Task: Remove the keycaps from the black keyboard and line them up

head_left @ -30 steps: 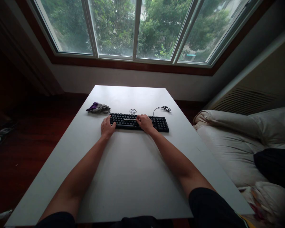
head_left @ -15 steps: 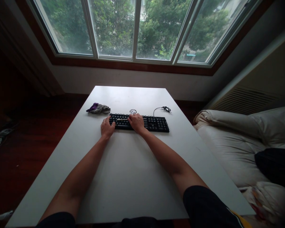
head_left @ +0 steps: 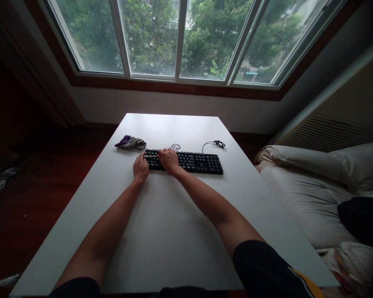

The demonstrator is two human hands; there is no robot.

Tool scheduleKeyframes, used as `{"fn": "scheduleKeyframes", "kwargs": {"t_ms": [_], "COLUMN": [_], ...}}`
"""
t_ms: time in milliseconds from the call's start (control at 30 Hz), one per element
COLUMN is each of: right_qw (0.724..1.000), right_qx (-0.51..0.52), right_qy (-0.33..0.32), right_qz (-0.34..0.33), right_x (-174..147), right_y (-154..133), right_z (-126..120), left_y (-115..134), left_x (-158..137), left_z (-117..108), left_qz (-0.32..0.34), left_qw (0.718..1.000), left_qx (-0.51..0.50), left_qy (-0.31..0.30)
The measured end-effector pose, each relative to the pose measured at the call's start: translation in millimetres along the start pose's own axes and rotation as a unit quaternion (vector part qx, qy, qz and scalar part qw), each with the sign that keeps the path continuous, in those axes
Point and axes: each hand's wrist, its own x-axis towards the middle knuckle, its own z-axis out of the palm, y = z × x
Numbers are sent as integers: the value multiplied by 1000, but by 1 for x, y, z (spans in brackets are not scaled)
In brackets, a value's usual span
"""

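Now my R hand [head_left: 168, 159] pinches a thin light stick [head_left: 151, 157] over the kbd [head_left: 202, 162], which lies under this grip. Just beside, L hand [head_left: 141, 167] touches kbd's end; clasping or not, can't tell. Work seems underway; amt. left isn't visible.

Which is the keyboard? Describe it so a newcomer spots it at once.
Start at the white table below the window. On it lies a long black keyboard, the left hand at its left end, the right hand close beside. Unlike the bundled cable behind it, it is a straight slab with rows of keys.
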Motion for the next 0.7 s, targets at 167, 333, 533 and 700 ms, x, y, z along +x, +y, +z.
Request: {"fn": "scheduleKeyframes", "kwargs": {"t_ms": [167,333,533,700], "right_qw": [1000,999,1000,999], "right_qx": [7,10,0,-5], "right_qy": [-7,-11,-8,-3], "right_qz": [12,29,28,49], "right_x": [0,-8,-22,-42], "right_y": [-8,8,36,60], "right_z": [1,-1,-10,-13], "left_y": [-2,-4,-5,-5], "left_x": [0,0,-1,-1], "left_z": [2,3,3,3], "left_qz": [11,35,42,39], "left_qw": [1000,999,999,999], "left_qx": [11,26,26,23], "left_qy": [-1,-4,-6,-8]}}
